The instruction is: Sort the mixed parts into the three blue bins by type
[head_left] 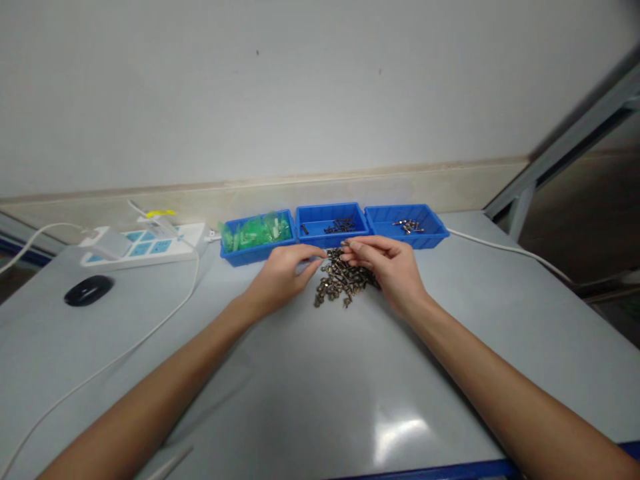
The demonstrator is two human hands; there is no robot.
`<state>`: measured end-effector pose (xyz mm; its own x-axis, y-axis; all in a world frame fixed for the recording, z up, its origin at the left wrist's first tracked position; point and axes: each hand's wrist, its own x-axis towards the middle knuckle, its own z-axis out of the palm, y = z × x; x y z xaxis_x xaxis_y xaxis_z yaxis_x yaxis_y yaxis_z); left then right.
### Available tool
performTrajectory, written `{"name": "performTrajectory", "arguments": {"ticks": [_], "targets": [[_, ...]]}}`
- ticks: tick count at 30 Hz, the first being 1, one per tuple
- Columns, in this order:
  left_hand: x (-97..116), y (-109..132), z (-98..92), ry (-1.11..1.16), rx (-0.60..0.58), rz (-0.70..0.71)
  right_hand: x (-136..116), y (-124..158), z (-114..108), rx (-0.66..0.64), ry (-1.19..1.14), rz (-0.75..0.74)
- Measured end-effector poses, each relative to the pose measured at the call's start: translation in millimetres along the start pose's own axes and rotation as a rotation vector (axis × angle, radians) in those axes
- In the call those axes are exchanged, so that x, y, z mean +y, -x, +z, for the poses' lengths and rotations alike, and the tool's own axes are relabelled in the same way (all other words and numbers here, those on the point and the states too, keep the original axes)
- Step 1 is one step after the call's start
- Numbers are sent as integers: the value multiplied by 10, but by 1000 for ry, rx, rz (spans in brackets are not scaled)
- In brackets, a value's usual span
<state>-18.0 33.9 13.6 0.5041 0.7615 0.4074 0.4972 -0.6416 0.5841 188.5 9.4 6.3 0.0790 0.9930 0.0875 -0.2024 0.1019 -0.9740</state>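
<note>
A heap of small dark metal screws [342, 283] lies on the grey table [320, 373] in front of three blue trays. My left hand [283, 273] rests at the heap's left edge with its fingers pinched together at the top of the pile. My right hand [387, 263] lies over the heap's right side, fingers curled and pinched toward the left hand. What either pinch holds is too small to make out. The left tray [256, 233] holds green plastic pieces, the middle tray [332, 225] a few dark screws, the right tray [406, 225] a few silvery screws.
A white power strip [145, 243] with a plugged-in charger sits at the back left, its white cables trailing across the table. A black round object [89, 291] lies at the left. Another white cable [505, 250] runs off to the right. A wall stands behind the trays.
</note>
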Motion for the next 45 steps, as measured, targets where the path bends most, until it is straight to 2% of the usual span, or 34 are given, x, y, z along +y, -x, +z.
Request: {"name": "performTrajectory", "arguments": {"ticks": [2,5,10,15,19,21,25,28,31,36,42,45], "targets": [[-102,32,41,-131,-46,136,-12,-23,-12,172,-7,-77],[-185,64,81,-275,-142,208,-13,-61,-53,355,7,-158],[-162,71,52,-358,-192,192,1,-81,-80,404,15,-182],[-130,68,-4,-367,-162,122,-21,-43,-33,339,48,-156],[-63,32,-41,-200,-72,75,-46,-26,-18,320,43,-124],[-9,6,-51,-34,-23,-41,-51,-23,-19,268,46,-103],[99,-33,-66,361,12,-373,-33,-8,-16,97,112,-62],[149,-50,-89,535,55,-485,-20,23,4,-36,199,-77],[178,-62,-115,630,69,-509,-31,59,36,-144,218,-71],[214,-65,-120,701,35,-504,-62,76,54,-267,75,43],[210,-56,-97,693,1,-476,-24,51,23,-267,-22,64],[160,-52,-92,497,-22,-354,-6,37,15,-213,-30,56]]}}
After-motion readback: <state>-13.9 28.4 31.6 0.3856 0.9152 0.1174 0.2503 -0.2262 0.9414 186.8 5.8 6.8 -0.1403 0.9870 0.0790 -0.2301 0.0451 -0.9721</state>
